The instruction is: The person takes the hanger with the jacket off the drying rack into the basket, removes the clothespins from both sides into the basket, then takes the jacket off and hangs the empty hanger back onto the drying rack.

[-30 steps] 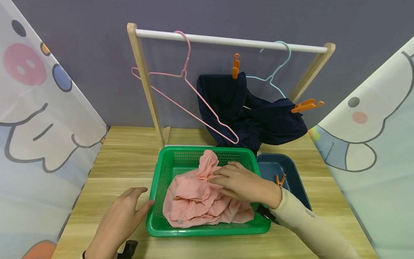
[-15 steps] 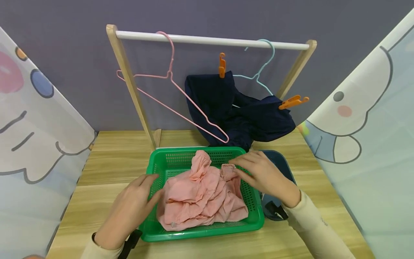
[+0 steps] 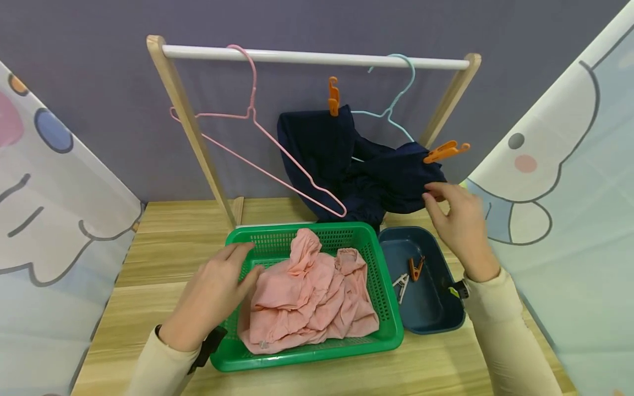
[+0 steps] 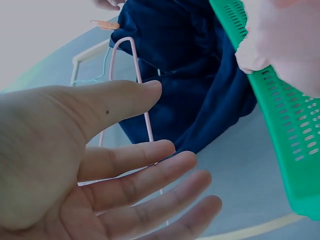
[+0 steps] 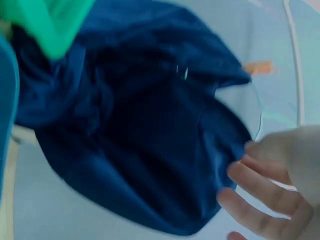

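Note:
My left hand (image 3: pixel 213 291) hovers over the left side of the green basket (image 3: pixel 307 358), fingers spread and nothing in them. The left wrist view shows its thumb apart from the other fingers. Inside the basket lies a crumpled pink garment (image 3: pixel 302 300). Navy clothing (image 3: pixel 322 148) hangs on the light blue hanger (image 3: pixel 391 107), held by two orange clips, an upright clip (image 3: pixel 334 98) and a slanted clip (image 3: pixel 447 152). My right hand (image 3: pixel 460 223) is at the right edge of the navy clothing, below the slanted clip, with fingertips close to the cloth in the right wrist view.
A pink hanger (image 3: pixel 252 113) hangs from the white rail (image 3: pixel 317 56) of a wooden-legged rack. Right of the basket, a dark blue tray (image 3: pixel 426 324) contains an orange clip (image 3: pixel 416 268) and a white clip (image 3: pixel 402 287). Cartoon-printed sheets flank the wooden table (image 3: pixel 158 247).
My right hand has left the pink garment and moved up and right to the navy clothing, uncovering the tray. My left hand has shifted up and inward over the basket rim.

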`<state>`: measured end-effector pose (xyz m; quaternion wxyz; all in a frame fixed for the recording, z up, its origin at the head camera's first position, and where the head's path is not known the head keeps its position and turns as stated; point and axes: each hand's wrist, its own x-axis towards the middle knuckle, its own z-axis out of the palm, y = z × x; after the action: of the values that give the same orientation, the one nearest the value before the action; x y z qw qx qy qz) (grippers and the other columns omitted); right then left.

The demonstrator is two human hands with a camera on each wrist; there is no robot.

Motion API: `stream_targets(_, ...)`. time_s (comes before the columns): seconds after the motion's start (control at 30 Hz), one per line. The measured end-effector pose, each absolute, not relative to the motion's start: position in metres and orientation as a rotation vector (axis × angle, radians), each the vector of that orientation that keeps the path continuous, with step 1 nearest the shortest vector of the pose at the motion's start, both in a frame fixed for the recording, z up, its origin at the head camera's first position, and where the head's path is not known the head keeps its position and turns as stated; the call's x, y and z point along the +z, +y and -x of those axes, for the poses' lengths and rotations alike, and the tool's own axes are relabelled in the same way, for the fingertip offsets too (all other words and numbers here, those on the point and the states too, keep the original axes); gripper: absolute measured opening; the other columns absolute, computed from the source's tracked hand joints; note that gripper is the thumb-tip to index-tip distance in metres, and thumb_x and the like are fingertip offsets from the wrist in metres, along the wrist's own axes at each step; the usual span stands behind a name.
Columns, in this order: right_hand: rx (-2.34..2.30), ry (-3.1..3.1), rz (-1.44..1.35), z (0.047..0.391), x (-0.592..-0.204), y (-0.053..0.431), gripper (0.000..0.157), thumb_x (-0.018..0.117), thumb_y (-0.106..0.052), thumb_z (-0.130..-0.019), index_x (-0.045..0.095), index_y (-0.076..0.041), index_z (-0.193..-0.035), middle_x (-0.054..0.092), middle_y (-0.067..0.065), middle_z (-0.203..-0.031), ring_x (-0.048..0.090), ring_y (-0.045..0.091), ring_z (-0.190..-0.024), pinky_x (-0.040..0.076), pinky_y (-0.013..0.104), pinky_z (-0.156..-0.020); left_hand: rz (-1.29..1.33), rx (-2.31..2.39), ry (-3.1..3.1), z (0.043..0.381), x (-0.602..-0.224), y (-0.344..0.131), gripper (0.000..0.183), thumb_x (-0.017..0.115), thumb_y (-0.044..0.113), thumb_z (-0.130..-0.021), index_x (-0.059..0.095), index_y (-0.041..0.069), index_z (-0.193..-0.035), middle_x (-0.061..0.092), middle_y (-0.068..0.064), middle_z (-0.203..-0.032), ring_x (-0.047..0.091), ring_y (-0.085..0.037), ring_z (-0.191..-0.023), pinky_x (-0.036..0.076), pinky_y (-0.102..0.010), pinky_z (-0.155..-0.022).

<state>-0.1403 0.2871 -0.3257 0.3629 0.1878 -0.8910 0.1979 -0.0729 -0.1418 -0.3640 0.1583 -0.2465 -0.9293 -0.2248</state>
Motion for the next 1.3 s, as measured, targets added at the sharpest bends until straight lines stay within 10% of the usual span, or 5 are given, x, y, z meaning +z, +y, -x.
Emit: stream_targets(1.3,0.432,-2.103,-0.23,0.184,-0.307,0.314,0.024,0.056,-0.012,-0.103,0.062,0.01,-0.095,0.052,0.024,-0.078,0.048,0.04,-0.069,0.035,0.049,-0.06,0.938,-0.637,-2.332,0.141,-0.262,-0.08,0.035,0.072,0.019,-0.095,0.066,-0.007,-0.118,0.069,-0.02,-0.109,0.069,-0.028,-0.083,0.059,-0.044,-0.07)
